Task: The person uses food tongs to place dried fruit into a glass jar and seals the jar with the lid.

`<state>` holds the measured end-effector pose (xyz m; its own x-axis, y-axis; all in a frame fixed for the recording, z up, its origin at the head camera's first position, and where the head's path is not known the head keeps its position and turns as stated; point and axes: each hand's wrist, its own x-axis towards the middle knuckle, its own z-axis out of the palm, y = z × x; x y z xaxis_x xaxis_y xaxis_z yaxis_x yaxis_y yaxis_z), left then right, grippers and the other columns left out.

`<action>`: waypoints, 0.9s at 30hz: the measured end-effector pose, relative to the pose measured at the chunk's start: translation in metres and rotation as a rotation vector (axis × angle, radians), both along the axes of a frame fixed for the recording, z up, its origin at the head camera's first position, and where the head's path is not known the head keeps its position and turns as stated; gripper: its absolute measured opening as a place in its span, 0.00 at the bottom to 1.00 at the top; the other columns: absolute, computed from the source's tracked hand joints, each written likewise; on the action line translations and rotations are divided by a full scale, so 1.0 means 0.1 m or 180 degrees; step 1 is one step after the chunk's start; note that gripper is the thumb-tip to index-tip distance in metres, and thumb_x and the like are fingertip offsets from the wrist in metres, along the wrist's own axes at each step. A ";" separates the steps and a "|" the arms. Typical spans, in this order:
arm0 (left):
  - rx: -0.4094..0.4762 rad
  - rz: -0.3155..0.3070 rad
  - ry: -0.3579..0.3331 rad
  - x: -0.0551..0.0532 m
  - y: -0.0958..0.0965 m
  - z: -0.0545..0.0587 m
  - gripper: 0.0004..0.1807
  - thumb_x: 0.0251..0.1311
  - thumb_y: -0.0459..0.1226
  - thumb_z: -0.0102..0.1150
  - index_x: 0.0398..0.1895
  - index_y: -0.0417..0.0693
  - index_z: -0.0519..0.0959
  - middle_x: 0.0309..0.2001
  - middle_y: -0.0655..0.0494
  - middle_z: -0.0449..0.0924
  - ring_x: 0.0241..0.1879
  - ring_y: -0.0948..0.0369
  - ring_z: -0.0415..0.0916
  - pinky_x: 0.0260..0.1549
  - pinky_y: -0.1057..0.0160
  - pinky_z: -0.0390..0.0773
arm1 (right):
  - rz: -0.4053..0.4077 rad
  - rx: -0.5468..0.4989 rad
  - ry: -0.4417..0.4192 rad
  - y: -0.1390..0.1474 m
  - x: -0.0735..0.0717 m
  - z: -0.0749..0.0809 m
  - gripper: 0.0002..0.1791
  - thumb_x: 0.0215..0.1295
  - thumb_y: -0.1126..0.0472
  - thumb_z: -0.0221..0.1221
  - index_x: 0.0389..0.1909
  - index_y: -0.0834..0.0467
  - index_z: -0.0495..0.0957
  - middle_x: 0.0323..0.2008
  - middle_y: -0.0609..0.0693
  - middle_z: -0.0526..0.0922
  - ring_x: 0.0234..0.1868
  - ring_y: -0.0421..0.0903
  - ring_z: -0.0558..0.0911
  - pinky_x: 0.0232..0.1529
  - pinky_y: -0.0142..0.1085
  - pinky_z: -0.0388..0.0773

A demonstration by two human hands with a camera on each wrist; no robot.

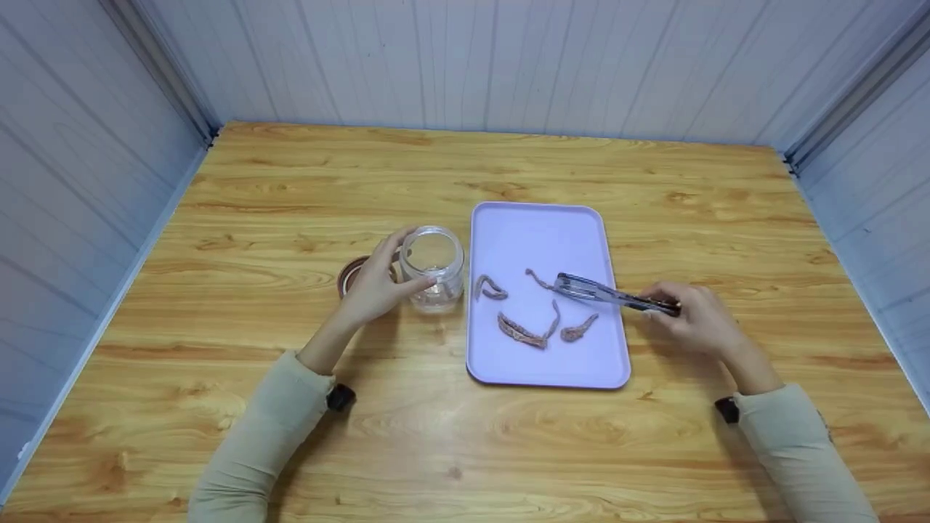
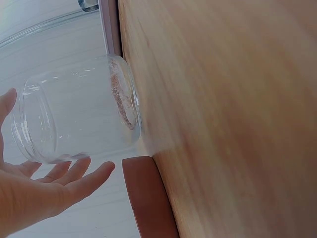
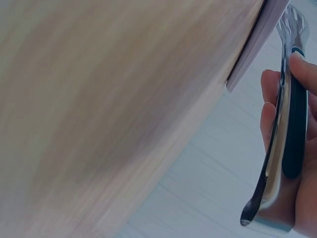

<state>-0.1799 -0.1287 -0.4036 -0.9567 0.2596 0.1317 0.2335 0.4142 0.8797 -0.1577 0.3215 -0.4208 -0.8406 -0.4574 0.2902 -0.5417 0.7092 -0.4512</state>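
Note:
My left hand (image 1: 374, 287) holds a clear, lidless glass jar (image 1: 445, 294), with the thumb and fingers spread around its upper part. A brownish, wrinkled strip shows at the jar's bottom (image 2: 119, 94) in the left wrist view. My right hand (image 1: 701, 319) grips metal tongs (image 1: 614, 296) with dark handle grips (image 3: 295, 124). The tongs' tips are over the purple tray (image 1: 538, 232), at the end of a thin dried strip (image 1: 539, 279); whether they pinch it I cannot tell. Several more dried brown pieces (image 1: 522, 333) lie on the tray.
A brown round lid (image 1: 347, 274) lies on the wooden table (image 1: 327, 196), left of the jar and partly behind my left hand. The tray stands close to the jar's right side. Pale panelled walls (image 1: 450, 65) close off the table's back and sides.

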 end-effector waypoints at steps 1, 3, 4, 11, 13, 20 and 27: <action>-0.0001 -0.0012 0.0007 0.00 0.00 0.00 0.44 0.44 0.48 0.66 0.64 0.48 0.56 0.59 0.46 0.57 0.55 0.46 0.60 0.45 0.52 0.68 | 0.0000 0.0000 0.0015 0.00 0.00 0.00 0.13 0.45 0.70 0.65 0.33 0.56 0.79 0.27 0.45 0.80 0.24 0.39 0.74 0.23 0.35 0.70; -0.0005 -0.0015 0.0013 0.00 0.00 0.00 0.44 0.44 0.48 0.66 0.64 0.48 0.56 0.59 0.46 0.57 0.55 0.47 0.60 0.45 0.52 0.68 | 0.0010 -0.0002 0.0040 0.00 0.00 0.00 0.12 0.46 0.70 0.65 0.33 0.56 0.79 0.27 0.45 0.80 0.23 0.39 0.73 0.22 0.35 0.69; -0.0003 -0.0017 0.0016 0.00 0.00 -0.01 0.44 0.44 0.48 0.66 0.64 0.48 0.56 0.59 0.46 0.57 0.55 0.47 0.60 0.45 0.52 0.68 | 0.0021 -0.0001 0.0049 0.00 0.00 0.00 0.12 0.46 0.70 0.65 0.33 0.56 0.79 0.27 0.45 0.79 0.23 0.39 0.73 0.22 0.35 0.69; 0.0027 -0.0014 0.0027 0.00 0.00 -0.01 0.44 0.44 0.47 0.66 0.64 0.50 0.56 0.58 0.47 0.58 0.54 0.47 0.61 0.45 0.52 0.68 | 0.0018 0.0009 0.0016 0.01 -0.01 0.01 0.11 0.47 0.70 0.65 0.33 0.56 0.79 0.27 0.45 0.80 0.24 0.40 0.73 0.23 0.36 0.70; 0.0027 -0.0017 0.0051 -0.01 0.00 -0.01 0.43 0.44 0.47 0.66 0.64 0.49 0.57 0.58 0.47 0.59 0.54 0.48 0.61 0.45 0.51 0.68 | -0.0017 0.0010 -0.0031 0.01 0.00 0.02 0.11 0.48 0.69 0.64 0.33 0.56 0.79 0.28 0.45 0.80 0.24 0.40 0.74 0.24 0.36 0.70; 0.0037 -0.0029 0.0080 0.00 0.00 -0.01 0.43 0.45 0.46 0.66 0.64 0.49 0.57 0.58 0.46 0.59 0.53 0.47 0.61 0.46 0.50 0.67 | -0.0085 -0.0040 -0.0150 0.02 0.02 0.11 0.09 0.50 0.66 0.63 0.34 0.57 0.79 0.27 0.44 0.79 0.23 0.39 0.72 0.22 0.31 0.68; 0.0140 -0.0042 0.0048 0.00 0.00 0.00 0.43 0.44 0.44 0.67 0.64 0.47 0.57 0.58 0.45 0.58 0.53 0.44 0.62 0.40 0.55 0.71 | 0.0010 -0.0179 -0.0008 0.04 0.01 0.25 0.10 0.48 0.71 0.63 0.34 0.58 0.79 0.26 0.44 0.79 0.20 0.37 0.71 0.18 0.26 0.67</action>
<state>-0.1795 -0.1283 -0.4041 -0.9511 0.2657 0.1576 0.2520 0.3721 0.8933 -0.1569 0.3250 -0.3960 -0.8399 -0.4431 0.3133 -0.5427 0.6810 -0.4917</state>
